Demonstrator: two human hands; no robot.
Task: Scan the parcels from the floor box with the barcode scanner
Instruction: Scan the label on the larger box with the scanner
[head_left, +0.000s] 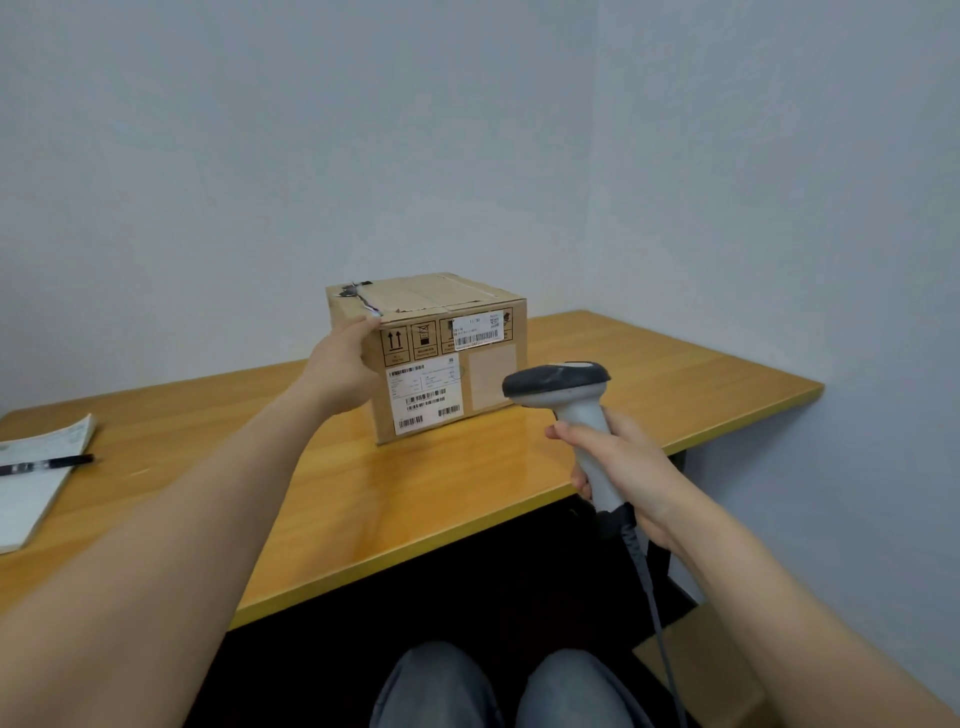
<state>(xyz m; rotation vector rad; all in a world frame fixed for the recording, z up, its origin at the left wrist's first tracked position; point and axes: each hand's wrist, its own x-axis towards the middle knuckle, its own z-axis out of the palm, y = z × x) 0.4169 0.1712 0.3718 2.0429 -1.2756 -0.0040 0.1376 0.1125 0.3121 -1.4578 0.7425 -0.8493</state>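
Observation:
A brown cardboard parcel stands on the wooden table, its front face turned toward me with white barcode labels on it. My left hand holds the parcel's left front corner, thumb up at the top edge. My right hand grips the handle of a grey barcode scanner. The scanner's dark head points at the parcel's front face from the right, a short way off. Its cable hangs down past the table's edge.
A notebook with a black pen on it lies at the table's left end. A cardboard flap of a floor box shows at the lower right beside my knees. Walls close in behind and to the right.

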